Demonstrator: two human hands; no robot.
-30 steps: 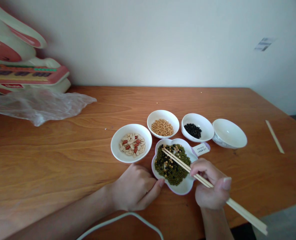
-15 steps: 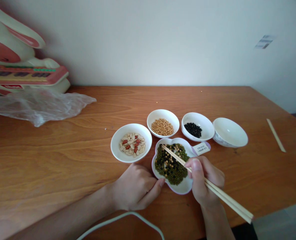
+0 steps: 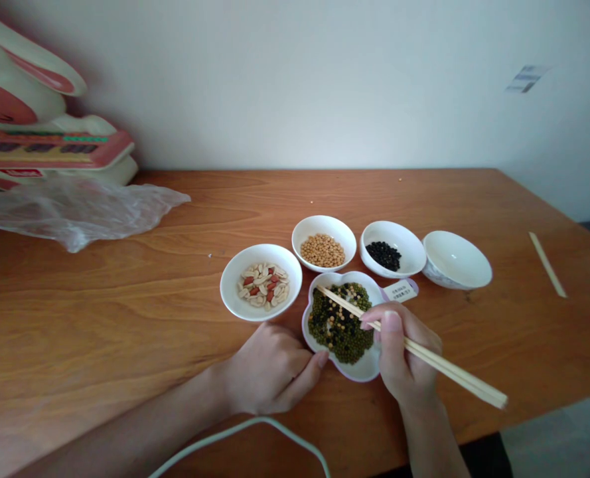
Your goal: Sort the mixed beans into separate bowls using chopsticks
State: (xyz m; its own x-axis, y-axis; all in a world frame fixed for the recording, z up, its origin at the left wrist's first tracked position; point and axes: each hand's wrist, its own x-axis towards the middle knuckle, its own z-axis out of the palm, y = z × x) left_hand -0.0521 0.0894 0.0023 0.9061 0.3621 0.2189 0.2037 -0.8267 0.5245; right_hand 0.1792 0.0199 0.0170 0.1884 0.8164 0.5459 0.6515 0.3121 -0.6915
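Observation:
My right hand [image 3: 407,352] is closed round a pair of wooden chopsticks [image 3: 444,364], with their tips at the upper left of a flower-shaped dish [image 3: 363,373]. Green mung beans [image 3: 354,345] fill much of this dish, mixed with black beans and some yellow soybeans. At the dish's lower left rim is my left hand [image 3: 275,372], its fingers curled and its thumb on the edge. Behind stand white bowls: one with peanuts [image 3: 263,285], one with soybeans [image 3: 323,250], one with black beans [image 3: 383,255].
A white bowl [image 3: 458,260] with nothing visible inside stands at the right of the row. Farther right lies a pale stick [image 3: 547,264]. A plastic bag [image 3: 85,209] rests by a rabbit-shaped toy keyboard [image 3: 56,156] at left. A pale cable [image 3: 245,425] curves along the front.
The chopstick tips have shifted slightly left towards the dish's rim, and their rear ends have risen. My left hand keeps its place at the dish.

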